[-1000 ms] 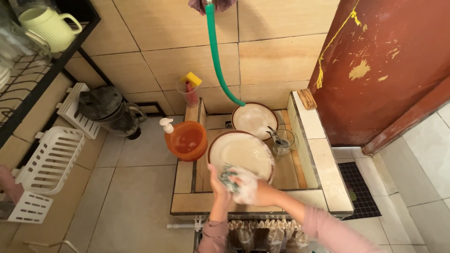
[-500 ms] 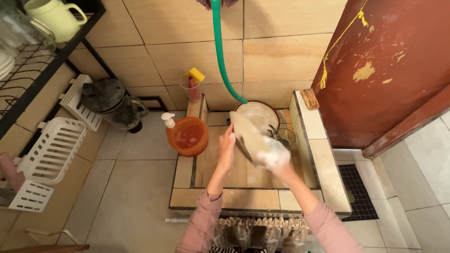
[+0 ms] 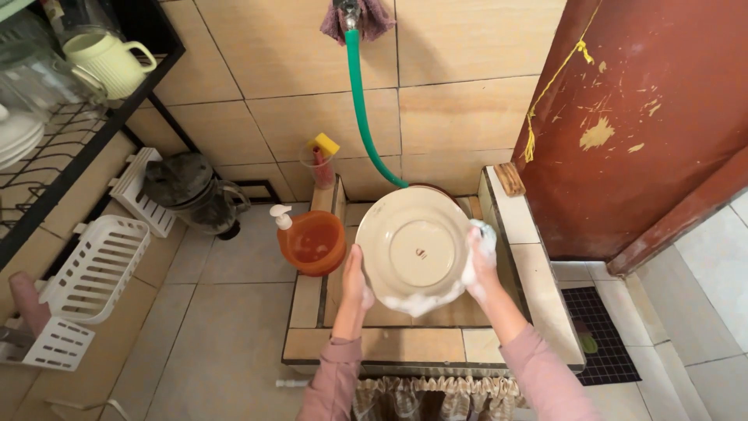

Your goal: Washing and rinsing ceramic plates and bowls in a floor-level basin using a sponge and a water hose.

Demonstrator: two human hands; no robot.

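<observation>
A cream plate (image 3: 413,248) is held bottom side up over the small tiled wash basin (image 3: 389,343), with white foam along its lower edge. My left hand (image 3: 355,281) grips the plate's left rim. My right hand (image 3: 479,261), covered in suds, presses a soapy sponge against the plate's right rim. A green hose (image 3: 362,109) hangs from the wall tap down behind the plate. The second plate and the glass in the basin are hidden behind the held plate.
An orange bowl with a pump bottle (image 3: 312,240) sits on the basin's left ledge. A dark kettle (image 3: 191,191) and white baskets (image 3: 97,269) lie on the floor to the left. A rack with a green jug (image 3: 109,56) stands at upper left, a red door (image 3: 654,117) at right.
The plate was turned from face up, through edge-on, to bottom side up. My right hand with the sponge moved from the plate's front edge to its right rim.
</observation>
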